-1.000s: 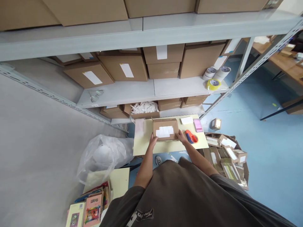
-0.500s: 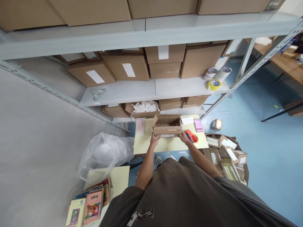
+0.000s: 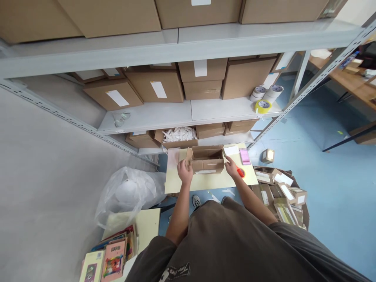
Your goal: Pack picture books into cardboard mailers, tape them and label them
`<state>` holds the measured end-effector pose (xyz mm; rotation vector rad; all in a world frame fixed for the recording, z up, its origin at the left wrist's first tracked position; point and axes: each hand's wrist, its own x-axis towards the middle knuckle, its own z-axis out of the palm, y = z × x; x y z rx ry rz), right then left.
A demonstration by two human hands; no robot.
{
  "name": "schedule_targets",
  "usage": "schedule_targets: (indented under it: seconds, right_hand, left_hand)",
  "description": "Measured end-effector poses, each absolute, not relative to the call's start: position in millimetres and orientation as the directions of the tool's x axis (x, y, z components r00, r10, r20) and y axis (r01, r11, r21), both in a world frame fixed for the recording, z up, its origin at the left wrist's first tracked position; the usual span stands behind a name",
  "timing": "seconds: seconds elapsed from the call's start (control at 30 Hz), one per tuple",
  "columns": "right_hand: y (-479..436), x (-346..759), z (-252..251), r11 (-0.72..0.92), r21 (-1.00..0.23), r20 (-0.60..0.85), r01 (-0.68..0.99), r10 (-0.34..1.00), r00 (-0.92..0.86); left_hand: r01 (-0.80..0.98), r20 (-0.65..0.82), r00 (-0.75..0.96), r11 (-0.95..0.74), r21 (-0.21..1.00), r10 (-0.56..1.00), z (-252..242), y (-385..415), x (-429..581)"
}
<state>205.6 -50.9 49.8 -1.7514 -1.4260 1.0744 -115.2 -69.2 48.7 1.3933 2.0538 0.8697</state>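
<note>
An open cardboard box (image 3: 208,165) stands on the pale yellow table (image 3: 176,184), with a white label on its near side. At its left end my left hand (image 3: 185,171) is closed on a raised flap. My right hand (image 3: 230,166) is at the box's right end, its fingers at the flap there. Just beside my right hand lies a red tape dispenser (image 3: 240,172), partly hidden by it. A white paper (image 3: 231,150) and a pink pad (image 3: 244,156) lie behind on the right.
Shelves with boxes (image 3: 204,109) rise beyond the table. Tape rolls (image 3: 263,106) sit on the middle shelf. A plastic bag (image 3: 129,192) stands left, books (image 3: 113,260) lower left, and a heap of small boxes (image 3: 282,196) right.
Both hands have moved up from the box's near lower corners to its end flaps. The box rests slightly lower in view, and my right hand now covers part of the dispenser.
</note>
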Motion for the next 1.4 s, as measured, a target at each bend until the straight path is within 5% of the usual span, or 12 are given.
schedule_targets:
  seconds: [0.1, 0.37, 0.57, 0.7, 0.9, 1.4]
  right_hand:
    - [-40, 193, 63, -0.155, -0.885, -0.173, 0.439, 0.985, 0.000]
    - [-46, 206, 55, -0.280, -0.869, -0.327, 0.409, 0.944, -0.048]
    - [-30, 201, 52, 0.005, -0.785, -0.133, 0.619, 0.975, -0.177]
    - [18, 182, 56, 0.114, -0.658, -0.107, 0.744, 0.964, -0.242]
    - [66, 176, 37, 0.067, -0.520, -0.282, 0.852, 0.928, -0.244]
    - [62, 170, 13, 0.105, -0.418, -0.253, 0.902, 0.940, -0.227]
  left_hand:
    - [0.635, -0.003, -0.081, 0.054, 0.770, 0.997, 68, -40, -105]
    - [0.605, -0.295, -0.028, 0.251, 0.756, 0.955, 50, -35, -138]
    - [0.617, -0.421, 0.124, 0.263, 0.742, 0.898, 27, -62, -144]
    - [0.680, -0.403, 0.063, 0.256, 0.687, 0.913, 19, -72, -116]
    - [0.741, -0.350, -0.052, 0.272, 0.614, 0.935, 10, -83, -81]
    - [0.735, -0.292, -0.087, 0.259, 0.627, 0.953, -1, -78, -74]
